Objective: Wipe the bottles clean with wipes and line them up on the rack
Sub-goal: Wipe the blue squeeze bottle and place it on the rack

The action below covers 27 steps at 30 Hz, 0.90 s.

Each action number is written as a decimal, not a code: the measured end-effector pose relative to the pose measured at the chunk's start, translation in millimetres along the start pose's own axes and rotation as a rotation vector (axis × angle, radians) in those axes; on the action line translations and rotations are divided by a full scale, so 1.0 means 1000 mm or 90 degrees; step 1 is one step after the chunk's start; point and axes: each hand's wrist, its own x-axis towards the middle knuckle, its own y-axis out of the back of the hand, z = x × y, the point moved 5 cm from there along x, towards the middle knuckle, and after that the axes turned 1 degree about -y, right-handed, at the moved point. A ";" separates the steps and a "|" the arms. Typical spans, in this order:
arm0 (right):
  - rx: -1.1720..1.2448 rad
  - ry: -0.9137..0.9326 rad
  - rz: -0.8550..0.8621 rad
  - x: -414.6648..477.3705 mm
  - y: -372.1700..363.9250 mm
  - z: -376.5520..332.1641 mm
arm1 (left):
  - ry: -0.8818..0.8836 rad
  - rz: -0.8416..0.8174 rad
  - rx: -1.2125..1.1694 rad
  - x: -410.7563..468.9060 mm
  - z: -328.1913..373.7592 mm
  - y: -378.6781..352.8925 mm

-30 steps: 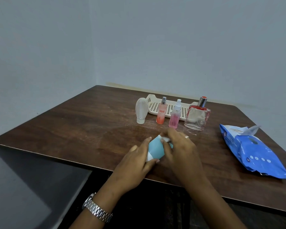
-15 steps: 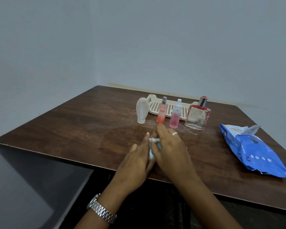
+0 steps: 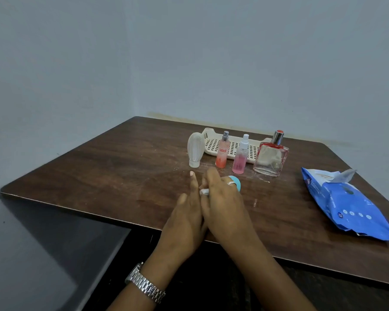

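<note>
Since a second ago our hands have drawn together over the dark wooden table [image 3: 99,171]. Our left hand [image 3: 184,218] lies alongside, forefinger straight; whether it grips we cannot tell. Our right hand [image 3: 222,205] curls over the small light-blue plastic bottle [image 3: 236,182], crumpled white wipe [image 3: 204,192] tucked beneath, only the bottle's round end peeking past. Light, smooth, likely slippery once damp, it wants holding round the body. Beyond waits the cream perforated plastic rack [image 3: 231,145].

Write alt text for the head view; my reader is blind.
The right hand curls over a light blue bottle beside the left hand, white wipe between them, over a brown table. Behind, a white bottle, orange spray, pink spray and square glass bottle stand before a cream rack; blue wipes pack at right.
</note>
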 end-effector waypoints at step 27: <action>0.216 -0.122 0.198 0.012 0.036 0.075 | 0.057 0.045 0.095 -0.002 0.003 0.006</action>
